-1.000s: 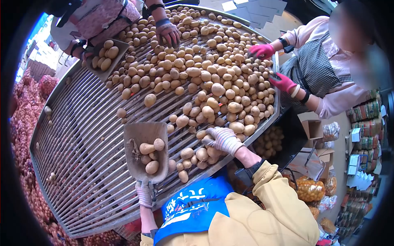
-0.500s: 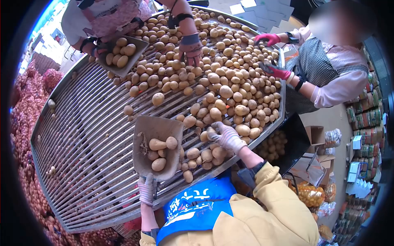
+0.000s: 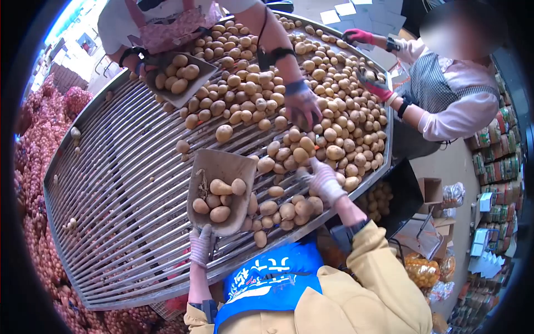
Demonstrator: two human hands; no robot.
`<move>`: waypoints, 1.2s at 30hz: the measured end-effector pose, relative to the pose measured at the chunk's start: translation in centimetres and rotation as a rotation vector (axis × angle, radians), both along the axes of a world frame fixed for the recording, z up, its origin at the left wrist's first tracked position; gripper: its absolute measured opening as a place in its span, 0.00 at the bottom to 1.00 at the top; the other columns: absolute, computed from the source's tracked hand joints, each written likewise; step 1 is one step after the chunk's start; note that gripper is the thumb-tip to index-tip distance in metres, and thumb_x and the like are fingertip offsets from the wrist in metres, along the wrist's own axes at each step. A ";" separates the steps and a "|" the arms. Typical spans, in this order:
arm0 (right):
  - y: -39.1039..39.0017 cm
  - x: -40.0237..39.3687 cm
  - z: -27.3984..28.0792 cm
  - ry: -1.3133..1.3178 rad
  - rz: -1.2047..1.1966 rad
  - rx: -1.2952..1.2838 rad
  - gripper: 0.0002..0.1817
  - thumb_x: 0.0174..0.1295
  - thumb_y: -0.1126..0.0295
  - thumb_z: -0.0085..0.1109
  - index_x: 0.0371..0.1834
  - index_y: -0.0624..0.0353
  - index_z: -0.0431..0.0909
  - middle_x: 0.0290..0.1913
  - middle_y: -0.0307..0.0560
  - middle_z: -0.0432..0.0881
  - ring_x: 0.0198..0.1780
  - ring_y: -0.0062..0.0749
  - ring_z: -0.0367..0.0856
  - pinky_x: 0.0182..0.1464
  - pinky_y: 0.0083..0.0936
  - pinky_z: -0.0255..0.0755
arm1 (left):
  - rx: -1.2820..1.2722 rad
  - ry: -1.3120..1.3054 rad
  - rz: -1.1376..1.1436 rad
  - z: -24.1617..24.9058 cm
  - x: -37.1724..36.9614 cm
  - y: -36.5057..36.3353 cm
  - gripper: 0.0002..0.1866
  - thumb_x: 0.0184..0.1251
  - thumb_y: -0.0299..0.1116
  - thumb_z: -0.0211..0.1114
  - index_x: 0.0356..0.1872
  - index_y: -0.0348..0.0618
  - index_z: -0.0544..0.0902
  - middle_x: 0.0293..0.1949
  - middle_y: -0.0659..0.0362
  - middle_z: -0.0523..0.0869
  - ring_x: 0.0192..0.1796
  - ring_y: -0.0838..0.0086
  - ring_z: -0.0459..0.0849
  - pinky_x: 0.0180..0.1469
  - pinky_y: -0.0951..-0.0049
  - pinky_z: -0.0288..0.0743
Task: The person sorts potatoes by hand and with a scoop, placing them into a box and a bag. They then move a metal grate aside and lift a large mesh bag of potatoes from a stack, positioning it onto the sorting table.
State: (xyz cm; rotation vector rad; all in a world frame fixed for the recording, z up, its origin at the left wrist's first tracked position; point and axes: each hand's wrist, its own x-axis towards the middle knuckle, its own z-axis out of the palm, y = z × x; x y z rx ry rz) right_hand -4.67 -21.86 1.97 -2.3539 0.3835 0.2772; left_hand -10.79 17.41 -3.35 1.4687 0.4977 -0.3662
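Gripping the mostly hidden handle of a dull grey, broad-mouthed scoop (image 3: 236, 164), your left hand (image 3: 201, 246), in a pale striped knit glove, is wrapped tight, and several rounded tan potatoes (image 3: 219, 214) lie inside, over the slatted metal worktop (image 3: 122, 211). Your right hand (image 3: 324, 181), gloved alike, has thumb and fingers parted at the loose tan pile (image 3: 334, 152); whether it holds any, you cannot tell. A co-worker's purplish-gloved hand (image 3: 303, 106) is just beyond.
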 end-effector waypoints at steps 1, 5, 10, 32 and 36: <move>0.9 -0.1 0.1 -0.171 0.088 0.337 0.26 0.62 0.51 0.64 0.55 0.59 0.76 0.48 0.56 0.84 0.48 0.47 0.84 0.51 0.36 0.77 | 0.000 0.064 -0.075 0.7 0.2 0.4 0.10 0.69 0.37 0.61 0.44 0.42 0.77 0.26 0.61 0.81 0.21 0.78 0.78 0.20 0.79 0.71; 3.0 3.0 3.0 -0.238 0.362 -0.162 0.21 0.60 0.53 0.62 0.53 0.51 0.78 0.56 0.46 0.79 0.61 0.44 0.74 0.69 0.50 0.57 | -0.027 0.116 -0.090 0.7 0.9 0.4 0.10 0.70 0.36 0.62 0.45 0.42 0.76 0.28 0.62 0.82 0.22 0.79 0.77 0.20 0.79 0.71; 1.0 4.7 -7.1 -0.439 0.525 -1.014 0.13 0.64 0.65 0.49 0.50 0.45 0.78 0.53 0.40 0.79 0.63 0.38 0.72 0.74 0.64 0.39 | -0.060 0.124 -0.053 0.9 0.7 0.2 0.10 0.70 0.35 0.62 0.46 0.42 0.76 0.30 0.61 0.82 0.23 0.80 0.78 0.22 0.80 0.72; 4.5 11.3 -2.6 -0.099 0.787 -0.608 0.23 0.52 0.68 0.64 0.54 0.42 0.79 0.52 0.49 0.79 0.58 0.45 0.76 0.70 0.44 0.55 | -0.085 0.099 -0.011 0.3 0.7 0.2 0.11 0.69 0.34 0.63 0.48 0.43 0.77 0.30 0.64 0.83 0.22 0.82 0.77 0.21 0.80 0.72; 5.5 10.6 -0.6 -0.226 0.452 -0.330 0.26 0.53 0.67 0.66 0.58 0.45 0.76 0.49 0.50 0.80 0.56 0.49 0.77 0.66 0.41 0.64 | -0.002 0.073 -0.034 0.0 0.7 -0.1 0.11 0.70 0.41 0.60 0.43 0.45 0.76 0.19 0.62 0.79 0.12 0.79 0.71 0.12 0.80 0.65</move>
